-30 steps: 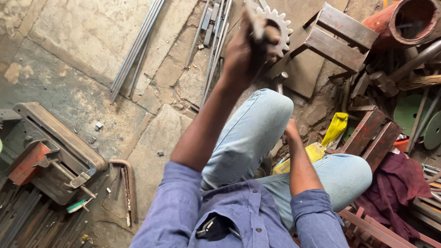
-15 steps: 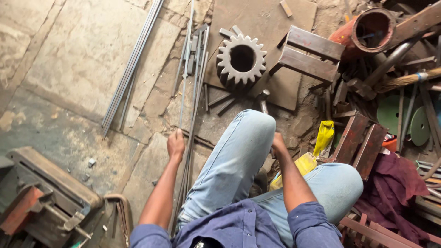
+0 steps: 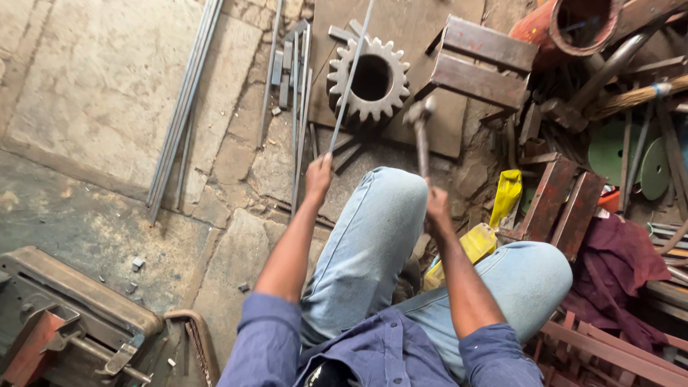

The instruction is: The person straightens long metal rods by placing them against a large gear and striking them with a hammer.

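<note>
My left hand (image 3: pixel 319 174) grips the near end of a thin steel rod (image 3: pixel 349 79) that runs up and away over a large toothed gear (image 3: pixel 368 79) on a steel plate (image 3: pixel 408 43). My right hand (image 3: pixel 436 206) holds the handle of a hammer (image 3: pixel 420 129), its head raised just right of the gear. I sit with my knees in light blue jeans between the two arms.
Long steel rods (image 3: pixel 183 107) and short flat bars (image 3: pixel 287 64) lie on the stone floor at left. A rusty channel piece (image 3: pixel 484 61), an orange pipe (image 3: pixel 573 25), scrap metal and a maroon cloth (image 3: pixel 616 265) crowd the right. A machine (image 3: pixel 64 315) stands at lower left.
My left hand has taken up a thin rod from the floor and lifted it over the gear. My right hand has raised a hammer beside my knee.
</note>
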